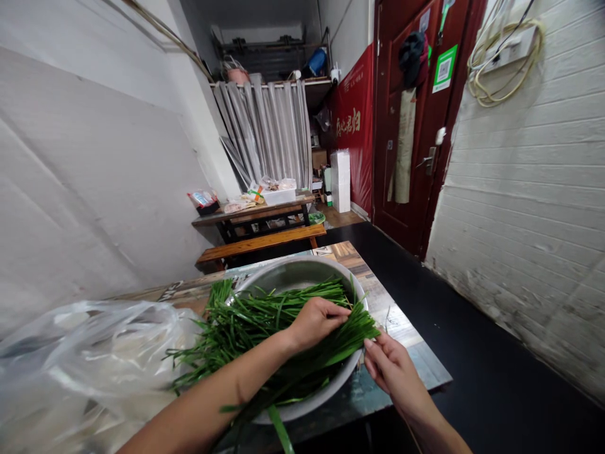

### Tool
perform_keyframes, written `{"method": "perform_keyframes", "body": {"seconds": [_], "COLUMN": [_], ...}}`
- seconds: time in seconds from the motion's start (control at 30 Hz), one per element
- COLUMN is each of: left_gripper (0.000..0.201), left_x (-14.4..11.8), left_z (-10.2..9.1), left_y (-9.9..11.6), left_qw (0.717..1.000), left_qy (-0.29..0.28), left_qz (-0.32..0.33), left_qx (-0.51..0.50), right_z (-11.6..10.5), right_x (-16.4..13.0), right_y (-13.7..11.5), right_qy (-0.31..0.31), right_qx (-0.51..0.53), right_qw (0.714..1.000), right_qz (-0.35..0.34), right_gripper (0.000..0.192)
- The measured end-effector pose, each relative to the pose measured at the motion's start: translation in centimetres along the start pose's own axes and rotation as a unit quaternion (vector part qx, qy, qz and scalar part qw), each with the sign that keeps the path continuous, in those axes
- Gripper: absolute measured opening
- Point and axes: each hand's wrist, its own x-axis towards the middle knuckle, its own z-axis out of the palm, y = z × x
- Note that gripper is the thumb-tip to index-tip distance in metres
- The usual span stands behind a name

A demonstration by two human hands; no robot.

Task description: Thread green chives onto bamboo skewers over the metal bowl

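Note:
A large metal basin (293,272) is heaped with long green garlic chives (265,320), many of which spill over its left rim. My left hand (317,325) reaches across the heap with its fingers closed on a bunch of the chives near the basin's right side. At the right rim, my right hand (388,360) pinches the ends of the same bunch between thumb and fingers. Exactly how many stalks each hand grips is hidden.
The basin stands on a wood-patterned table (420,359). A clear plastic bag (108,353) lies at the left. Beyond are a wooden bench (265,244), another table with a white box (280,196), and a red door (425,157) at the right.

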Motion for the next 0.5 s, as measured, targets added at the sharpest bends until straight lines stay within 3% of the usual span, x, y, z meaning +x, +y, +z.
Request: {"method": "perform_keyframes", "body": {"seconds": [0.1,0.3,0.5], "left_gripper": [0.028,0.026,0.014], "left_x": [-0.5,2.1,4.9], "left_z": [-0.9,-4.5,-3.4], "left_y": [0.0,-2.7,-5.3], "left_qw": [0.999,0.979,0.939], "left_qy": [-0.031,0.056,0.031], "left_qz": [0.006,-0.066,-0.037], "left_qx": [0.026,0.186,0.341], "right_z": [-0.3,-0.7,-1.0], "right_x": [-0.1,-1.0,-1.2], "right_y": [0.4,0.9,0.9], "right_qy": [-0.005,-0.016,-0.019], "right_qx": [-0.01,-0.03,-0.041], "right_qw": [1.0,0.999,0.999], "right_qz": [-0.014,-0.013,-0.003], "right_gripper": [0.032,0.027,0.025]}}
